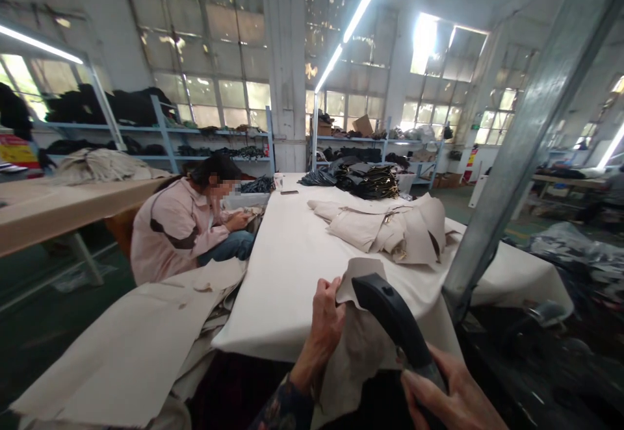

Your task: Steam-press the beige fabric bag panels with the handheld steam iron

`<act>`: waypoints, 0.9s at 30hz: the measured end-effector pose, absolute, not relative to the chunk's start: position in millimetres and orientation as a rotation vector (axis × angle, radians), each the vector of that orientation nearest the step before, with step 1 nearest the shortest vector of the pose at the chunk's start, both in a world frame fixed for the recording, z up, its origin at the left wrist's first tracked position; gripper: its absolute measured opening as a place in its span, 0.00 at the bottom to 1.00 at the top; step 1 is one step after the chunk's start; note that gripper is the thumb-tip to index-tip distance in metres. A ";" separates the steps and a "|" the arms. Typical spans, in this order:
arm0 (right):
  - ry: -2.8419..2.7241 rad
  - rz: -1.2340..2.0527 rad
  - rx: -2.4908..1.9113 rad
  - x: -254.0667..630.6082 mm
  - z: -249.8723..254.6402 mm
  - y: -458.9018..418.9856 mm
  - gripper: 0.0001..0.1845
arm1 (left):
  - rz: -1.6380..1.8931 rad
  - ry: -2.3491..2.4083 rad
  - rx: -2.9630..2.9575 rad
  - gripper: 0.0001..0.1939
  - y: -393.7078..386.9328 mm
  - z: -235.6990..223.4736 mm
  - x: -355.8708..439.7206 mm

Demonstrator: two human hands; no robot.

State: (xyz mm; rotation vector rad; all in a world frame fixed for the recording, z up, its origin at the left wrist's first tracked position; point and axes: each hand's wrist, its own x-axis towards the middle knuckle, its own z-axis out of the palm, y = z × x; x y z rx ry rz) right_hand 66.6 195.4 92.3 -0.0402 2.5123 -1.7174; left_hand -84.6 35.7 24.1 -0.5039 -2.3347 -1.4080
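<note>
Beige and probably light, soft and easily creased, hangs as cloth (355, 345) from a pinch of the left hand (325, 316) near the table (287, 287), best held by its edge, with the stiff-looking black tool (387, 303) over it, gripped in the right hand (451, 384).

Daylight is pouring through the windows (451, 50), and the upper pane on the right is blowing out to plain white with a bluish haze around it. Overhead, the tube light (366, 1) is glaring in a slanting white line, another is shining at the far left edge. The bench (283, 254) is catching a soft, even brightness along its far edge, while its near edge is dropping into deep black shadow below. The lower right corner is sinking into murk, detail hard to read. Wide-lens distortion is leaning and stretching things toward the sides, and fine detail is looking soft; blocky pixels are masking one patch at left of centre.
</note>
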 end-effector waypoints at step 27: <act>2.775 -1.573 0.217 103.9 73.1 228.0 0.23 | 0.088 -2.101 -1.260 0.23 -1.6 52.7 -101.0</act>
